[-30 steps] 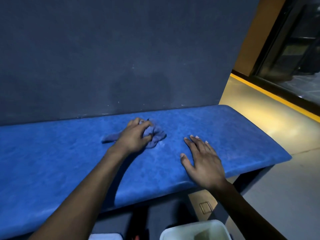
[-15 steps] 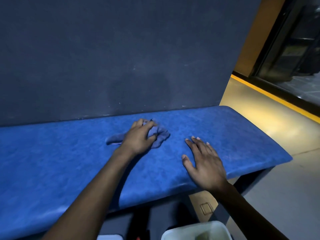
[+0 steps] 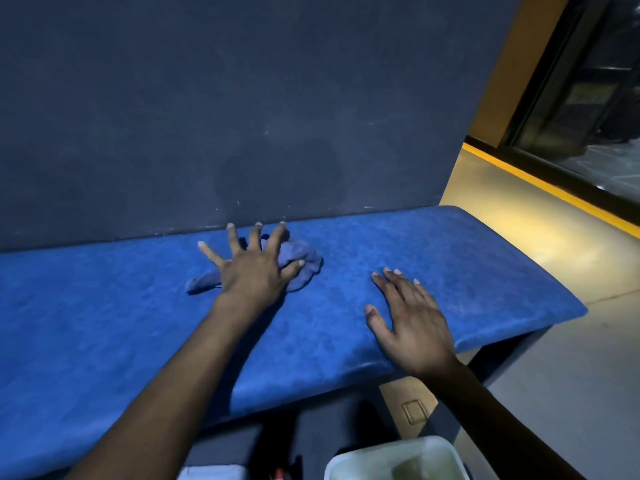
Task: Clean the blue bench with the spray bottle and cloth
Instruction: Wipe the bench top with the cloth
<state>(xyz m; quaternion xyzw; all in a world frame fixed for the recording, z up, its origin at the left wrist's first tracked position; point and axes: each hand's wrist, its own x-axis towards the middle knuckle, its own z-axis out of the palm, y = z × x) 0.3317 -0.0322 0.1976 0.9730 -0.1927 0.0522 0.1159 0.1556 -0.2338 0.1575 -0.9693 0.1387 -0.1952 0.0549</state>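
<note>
The left hand [image 3: 254, 270] is pressing flat on the crumpled blue cloth [image 3: 298, 259], fingers [image 3: 232, 237] spread wide and released, not clenched around the fabric. The cloth is lying on the blue table [image 3: 104, 323] near its far edge, just in front of the dark wall panel [image 3: 242, 98]. One end of the cloth is protruding to the left below the hand. The right hand [image 3: 412, 323] is resting open, palm down, on the table near its front edge, holding nothing, well apart from the cloth. A white bin [image 3: 394, 459] is standing on the floor below the front edge.
</note>
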